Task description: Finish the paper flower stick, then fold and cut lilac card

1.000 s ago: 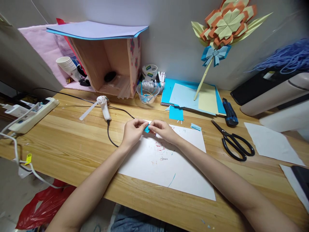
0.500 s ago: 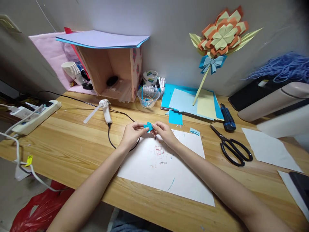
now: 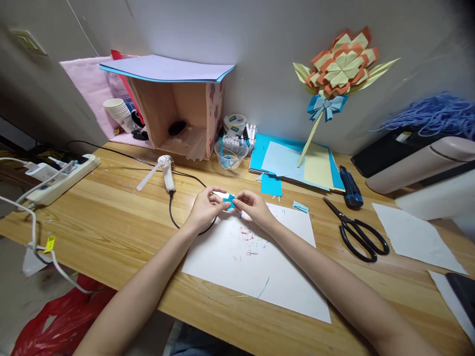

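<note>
A small folded piece of blue paper (image 3: 230,201) is pinched between my two hands, over the far edge of a white sheet (image 3: 256,277) marked with pen strokes. My left hand (image 3: 206,207) grips its left side between thumb and fingers. On the right side, my right hand (image 3: 254,205) pinches it the same way. The fingertips cover part of the paper, so its full folded shape is hidden. Just beyond my right hand lies a flat blue paper square (image 3: 271,185), and a small light-blue folded piece (image 3: 300,206) rests at the sheet's corner.
Black scissors (image 3: 358,230) and a blue utility knife (image 3: 351,188) lie on the right. A glue gun (image 3: 166,173) with its cord is on the left. Behind stand an open box (image 3: 193,113), a plastic bowl (image 3: 230,154) and a paper flower (image 3: 343,66) on coloured sheets.
The view has shifted slightly, so everything sits a little lower. Both hands still hold the blue paper, which now shows a slightly different angle between the fingers.
</note>
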Tool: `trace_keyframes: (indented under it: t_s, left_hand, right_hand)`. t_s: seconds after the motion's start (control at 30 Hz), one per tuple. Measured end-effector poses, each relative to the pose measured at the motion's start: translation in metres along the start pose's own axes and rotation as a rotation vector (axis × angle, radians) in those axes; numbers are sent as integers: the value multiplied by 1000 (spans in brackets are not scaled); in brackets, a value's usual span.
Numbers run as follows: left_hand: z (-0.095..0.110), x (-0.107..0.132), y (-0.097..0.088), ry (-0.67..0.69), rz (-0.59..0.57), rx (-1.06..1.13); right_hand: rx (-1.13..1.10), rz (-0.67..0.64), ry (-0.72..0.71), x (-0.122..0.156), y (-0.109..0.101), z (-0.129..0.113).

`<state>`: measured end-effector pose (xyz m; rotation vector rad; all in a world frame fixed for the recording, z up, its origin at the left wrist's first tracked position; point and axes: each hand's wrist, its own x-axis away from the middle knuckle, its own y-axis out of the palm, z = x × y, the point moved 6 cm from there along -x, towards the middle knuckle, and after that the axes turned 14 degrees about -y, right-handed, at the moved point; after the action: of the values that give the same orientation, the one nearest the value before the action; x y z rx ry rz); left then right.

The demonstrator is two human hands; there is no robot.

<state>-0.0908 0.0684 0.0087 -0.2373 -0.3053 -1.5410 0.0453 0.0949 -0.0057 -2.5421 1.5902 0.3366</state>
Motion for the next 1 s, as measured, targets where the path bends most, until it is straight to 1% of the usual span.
trace_keyframes:
  t_s: [0.07,0.17,0.3,0.43,0.5,0.53,0.57,0.63,0.7,0.73,0.8,0.87,0.93,1.0]
  left_hand:
    - [-3,-1,-1,-20,19,25]
    - [-8,-2,1,-45,17,38]
    - [-9,-2,3,-18,12,-21]
    - [-6,-3,2,17,12,-46]
    - [-4,-2,0,27,25,-30]
    - [-4,-2,-1,1,11,-11]
    - [-5,-3,0,-53,-30,15]
    - [-9,-2,5,-213,-172,94]
    - [-12,0,10,-380,-311,193]
    - [-13,2,11,-440,-346,239]
    - [-14,3,10,-499,-346,284]
    - [-14,2,9,-495,-322,258]
    - [-14,1,7,-458,-299,208]
    - [-15,-1,5,-422,-250,171]
  right_hand:
    - [-12,52,2,-1,-3,0]
    - [-23,117,2,-1,-5,-1]
    - [-11,108,2,0,-3,-2]
    - [35,92,-46,0,-3,-3]
    - [91,117,-121,1,-7,-6]
    - [140,139,-183,1,-9,-11]
    - [202,162,-261,2,-12,-17]
    - [338,180,-442,5,-16,-31]
    - [442,139,-612,9,-15,-44]
    - [474,102,-678,10,-13,-49]
    - [515,33,-769,12,-10,-54]
    - [545,-9,-813,13,-7,-54]
    - [576,-30,-817,14,-4,-52]
    - [602,-36,-788,13,-3,-50]
